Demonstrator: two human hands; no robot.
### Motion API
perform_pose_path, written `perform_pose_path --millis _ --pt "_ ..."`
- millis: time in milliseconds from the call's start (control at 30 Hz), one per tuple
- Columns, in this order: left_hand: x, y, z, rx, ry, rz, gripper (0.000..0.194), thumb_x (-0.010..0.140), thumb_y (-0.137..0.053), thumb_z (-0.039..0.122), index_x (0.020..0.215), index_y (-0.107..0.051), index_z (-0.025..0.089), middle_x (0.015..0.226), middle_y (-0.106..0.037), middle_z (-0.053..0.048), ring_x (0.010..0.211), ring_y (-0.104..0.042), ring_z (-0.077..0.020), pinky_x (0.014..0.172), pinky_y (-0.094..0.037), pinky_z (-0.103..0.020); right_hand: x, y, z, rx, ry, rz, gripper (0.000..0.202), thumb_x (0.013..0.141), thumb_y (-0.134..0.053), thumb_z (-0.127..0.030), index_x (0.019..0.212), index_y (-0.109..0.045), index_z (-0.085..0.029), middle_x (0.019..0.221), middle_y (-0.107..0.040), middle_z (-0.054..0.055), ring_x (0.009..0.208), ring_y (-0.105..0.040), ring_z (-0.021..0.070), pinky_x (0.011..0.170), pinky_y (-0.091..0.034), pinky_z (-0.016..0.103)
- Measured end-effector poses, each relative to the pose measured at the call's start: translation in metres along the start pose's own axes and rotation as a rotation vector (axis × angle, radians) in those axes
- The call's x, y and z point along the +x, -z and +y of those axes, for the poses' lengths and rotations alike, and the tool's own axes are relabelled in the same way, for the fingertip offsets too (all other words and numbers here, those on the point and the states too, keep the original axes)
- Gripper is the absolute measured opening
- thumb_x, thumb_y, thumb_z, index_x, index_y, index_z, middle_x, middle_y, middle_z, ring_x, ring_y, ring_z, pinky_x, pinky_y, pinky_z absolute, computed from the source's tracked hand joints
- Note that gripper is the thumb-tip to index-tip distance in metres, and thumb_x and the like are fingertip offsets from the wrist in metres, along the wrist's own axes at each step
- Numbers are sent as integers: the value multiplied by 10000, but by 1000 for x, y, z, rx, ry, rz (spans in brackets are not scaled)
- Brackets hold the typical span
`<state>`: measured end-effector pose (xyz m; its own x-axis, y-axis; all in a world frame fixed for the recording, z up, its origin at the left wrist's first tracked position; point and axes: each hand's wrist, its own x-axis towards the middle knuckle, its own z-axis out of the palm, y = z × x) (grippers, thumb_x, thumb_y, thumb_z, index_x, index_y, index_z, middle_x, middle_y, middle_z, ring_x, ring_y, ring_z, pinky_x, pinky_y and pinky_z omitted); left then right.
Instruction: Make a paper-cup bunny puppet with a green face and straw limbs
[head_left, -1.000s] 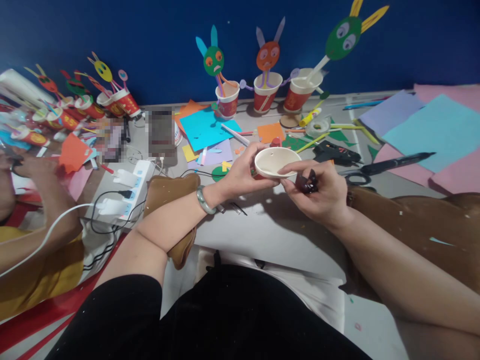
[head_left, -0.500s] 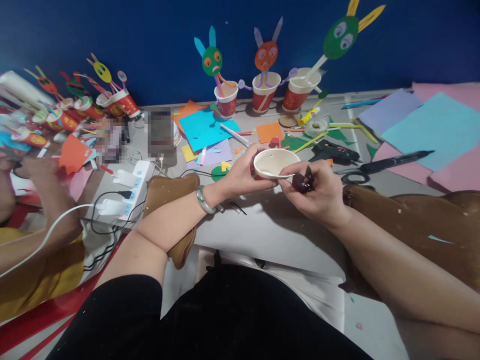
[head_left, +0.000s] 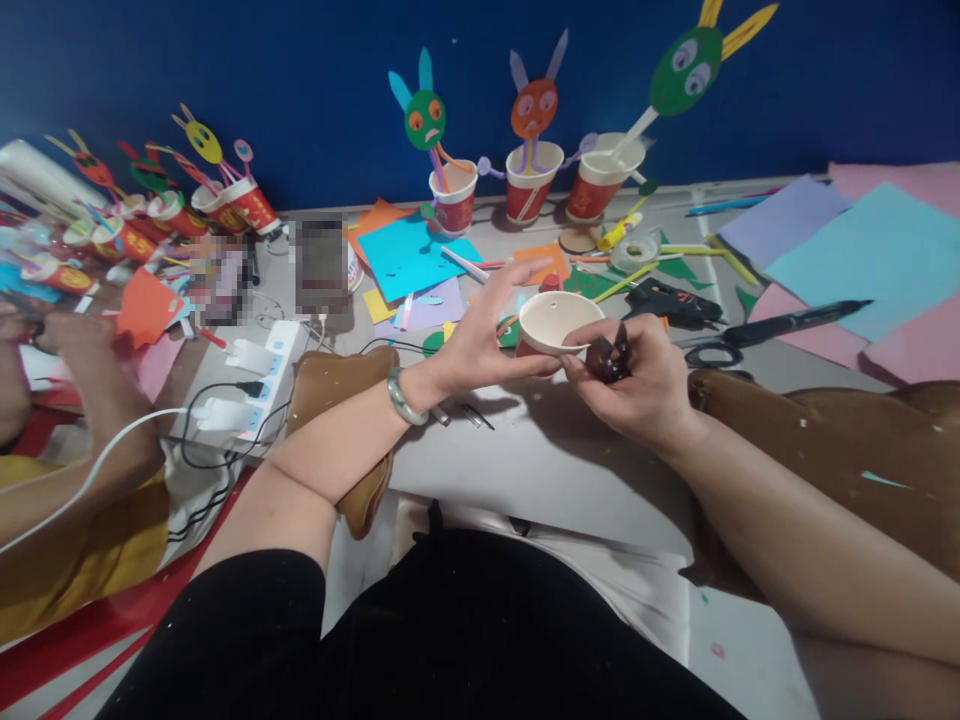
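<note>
Over the table's near part a red paper cup [head_left: 561, 322] with a white inside is tilted, its mouth towards me. A small hole shows in its inner wall. My right hand [head_left: 637, 375] is closed, thumb and fingers pinching near the cup's right rim. In that same hand is a dark, glossy object [head_left: 607, 358] with pointed ends; its kind is not clear, and fingers hide part of it. My left hand [head_left: 487, 335] is spread open at the cup's left side, its thumb close under the cup; whether it touches cannot be told.
Behind stand cups with paper-faced figures [head_left: 532, 180]. Coloured paper [head_left: 420, 255], a glue gun [head_left: 671, 302], scissors [head_left: 780, 330], clear tape [head_left: 634, 250] and a glue stick [head_left: 621, 232] lie around. At left are a power strip [head_left: 274, 375] and another person's hands [head_left: 75, 340].
My left hand has let go of the cup, its fingers spreading upward and to the left. The cup has shifted slightly right and stays at my right hand.
</note>
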<state>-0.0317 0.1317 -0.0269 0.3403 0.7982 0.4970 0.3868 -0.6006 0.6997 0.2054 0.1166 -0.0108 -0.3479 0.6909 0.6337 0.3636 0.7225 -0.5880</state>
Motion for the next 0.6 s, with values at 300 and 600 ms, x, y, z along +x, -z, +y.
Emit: perform_pose_path --millis 300,600 --pt "7 12 19 102 -114 -138 208 972 -813 464 919 -767 268 1520 -710 -101 1539 -566 -356 1327 -383 -724 -4 -3 1 -1 -86 -29 387 938 -820 -517 933 -511 -283 749 -713 -26 485 -478 125 489 -412 310" --pt "4 9 5 -30 -145 1 327 1041 -716 567 974 -720 248 1401 -759 -138 1369 -693 -305 1237 -493 -629 3 -3 2 87 83 232 245 1021 -705 -378 1002 -483 -276 1128 -764 86 749 -657 192 588 -449 338"
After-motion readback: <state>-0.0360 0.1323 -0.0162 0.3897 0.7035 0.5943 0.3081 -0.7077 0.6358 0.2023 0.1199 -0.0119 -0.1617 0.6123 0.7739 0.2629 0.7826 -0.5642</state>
